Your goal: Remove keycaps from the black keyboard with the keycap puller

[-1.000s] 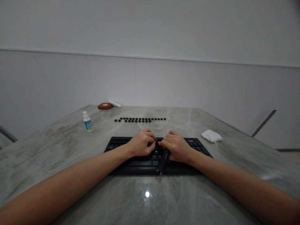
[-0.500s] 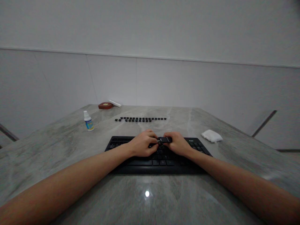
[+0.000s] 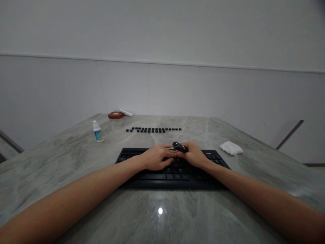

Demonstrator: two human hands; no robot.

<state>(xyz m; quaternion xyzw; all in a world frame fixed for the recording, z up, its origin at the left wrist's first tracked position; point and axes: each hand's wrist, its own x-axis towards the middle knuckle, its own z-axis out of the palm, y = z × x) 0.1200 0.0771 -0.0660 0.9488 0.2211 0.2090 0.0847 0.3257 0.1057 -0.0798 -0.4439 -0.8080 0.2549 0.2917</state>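
Far left on the grey table (image 3: 63, 176), a small white bottle (image 3: 98, 131) with blue label stands upright, well apart from the hands. Behind it near the wall, a red-brown dish (image 3: 115, 115) with a white strip (image 3: 126, 112) just beside it. Mid-table, loose black keycaps (image 3: 153, 129) lie in rows, between the wall and the keyboard (image 3: 157, 176). Keyboard black, flat, near the table's front edge, both forearms crossing it. Left hand (image 3: 155, 158) rests on the keys at centre, fingers loosely curled, fingertips up against the right hand; whether it pinches anything, can't tell. Right hand (image 3: 194, 156) over the keyboard's upper middle, fingers closed around a small black tool (image 3: 179, 146), held at the fingertips just above the keys, tilted, its tip pointing left toward the left hand. Exact kind of tool too small to tell. Far right, a white folded cloth (image 3: 231, 148) lies on the table, near the keyboard's right end, not touching it.
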